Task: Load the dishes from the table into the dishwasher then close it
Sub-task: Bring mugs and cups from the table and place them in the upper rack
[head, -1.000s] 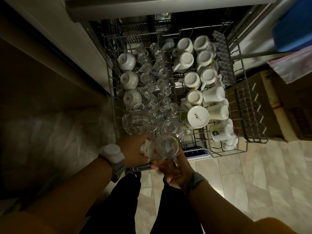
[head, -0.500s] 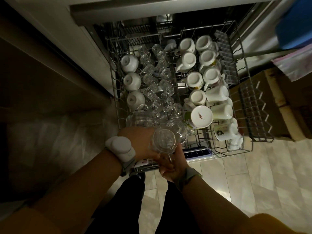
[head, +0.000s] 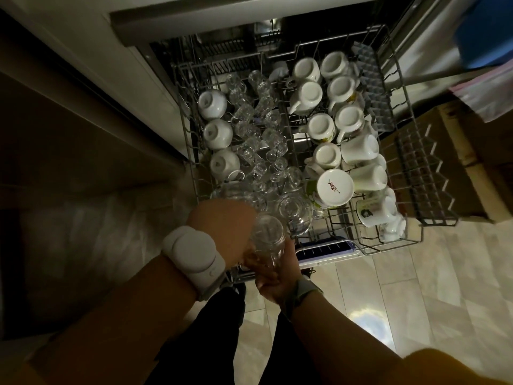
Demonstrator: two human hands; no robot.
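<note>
Currently both hands are meeting at the near edge of the pulled-out dishwasher rack (head: 416, 240), working on one clear glass (head: 268, 232). The right hand (head: 277, 276) is gripping the glass from below, fingers curled round its lower part; the glass is sitting bottom-up, base facing the camera. The left hand (head: 222, 226) is lying against the left side of the same glass, back of the hand upward; its fingers are hidden behind the glass, so whether they are wrapping it cannot be told. A white wrist device (head: 191, 257) is sitting on the left wrist, a grey band (head: 302, 290) on the right.

The held glass is hovering at the front-left corner of the rack, just beside an inverted glass bowl-like piece (head: 294, 212) already seated there. Small clear tumblers (head: 266, 140) are filling the middle lane of the rack, lying at mixed angles. Three white cups (head: 218, 134) are standing inverted in the left lane. White mugs (head: 322, 127) are crowding the right lanes, mostly bottom-up; one large mug with a red mark on its base (head: 334, 187) is tilting toward the camera. A fold-down wire shelf (head: 424, 173) is hanging off the rack's right side. Dark trousers (head: 219, 329) and pale tiled floor (head: 416, 301) are showing below. Lighting is dim; fine detail of the glassware is uncertain
</note>
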